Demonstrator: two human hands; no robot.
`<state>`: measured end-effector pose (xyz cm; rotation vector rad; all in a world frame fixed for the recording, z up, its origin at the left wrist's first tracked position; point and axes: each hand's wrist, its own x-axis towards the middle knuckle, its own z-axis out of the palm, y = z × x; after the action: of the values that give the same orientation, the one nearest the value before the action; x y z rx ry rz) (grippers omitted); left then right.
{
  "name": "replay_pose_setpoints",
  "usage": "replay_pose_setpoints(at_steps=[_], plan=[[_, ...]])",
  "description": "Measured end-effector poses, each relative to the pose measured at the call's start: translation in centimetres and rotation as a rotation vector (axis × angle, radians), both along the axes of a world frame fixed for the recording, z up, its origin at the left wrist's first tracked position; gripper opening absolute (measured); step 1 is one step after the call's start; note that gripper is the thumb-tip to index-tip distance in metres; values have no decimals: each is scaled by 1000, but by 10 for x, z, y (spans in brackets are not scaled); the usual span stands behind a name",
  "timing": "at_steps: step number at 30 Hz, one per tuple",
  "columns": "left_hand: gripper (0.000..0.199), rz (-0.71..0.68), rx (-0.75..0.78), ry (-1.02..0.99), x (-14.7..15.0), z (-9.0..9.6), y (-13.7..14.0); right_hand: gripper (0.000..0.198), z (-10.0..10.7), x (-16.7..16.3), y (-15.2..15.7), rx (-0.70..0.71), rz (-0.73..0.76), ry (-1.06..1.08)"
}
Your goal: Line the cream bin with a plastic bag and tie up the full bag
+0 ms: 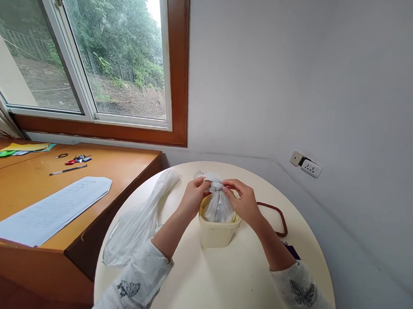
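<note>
A white plastic bag, gathered to a knotted neck, sits inside a small cream bin on the round table. My left hand pinches the bag's neck from the left, fingers closed on the plastic. From the right, my right hand grips the other side of the same knot with thumb and fingers. The bag's top spreads above the knot, between both hands. What fills the bag is hidden by the plastic.
A loose clear plastic bag lies on the round table at left. To the right are a brown rim-like frame and a dark item. A wooden desk holds papers, a pen and keys.
</note>
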<state>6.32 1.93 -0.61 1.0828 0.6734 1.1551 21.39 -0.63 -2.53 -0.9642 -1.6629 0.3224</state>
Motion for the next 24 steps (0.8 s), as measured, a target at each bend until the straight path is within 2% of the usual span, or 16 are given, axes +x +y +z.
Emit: replay_pose_setpoints(at_steps=[3,5,10,12,16,18,21,24], plan=[[17,44,-12,-9,5,-3,0,24,2,-3,-4,117,-60,-173],[16,48,-14,-13,6,-3,-1,21,-1,-2,-3,164,-118,-223],[10,-17,-1,-7,2,1,-3,19,-11,6,3,147,-151,-259],[9,-31,7,0,1,3,-3,19,-11,7,4,80,-105,-162],[14,-1,17,28,-2,4,-2,9,-8,6,6,-96,53,210],[16,18,21,44,-2,2,-1,9,-6,5,8,-141,109,294],[16,73,27,63,0,-1,1,11,-3,3,6,-115,43,185],[15,137,53,88,5,-6,3,29,0,-2,1,64,-111,-148]])
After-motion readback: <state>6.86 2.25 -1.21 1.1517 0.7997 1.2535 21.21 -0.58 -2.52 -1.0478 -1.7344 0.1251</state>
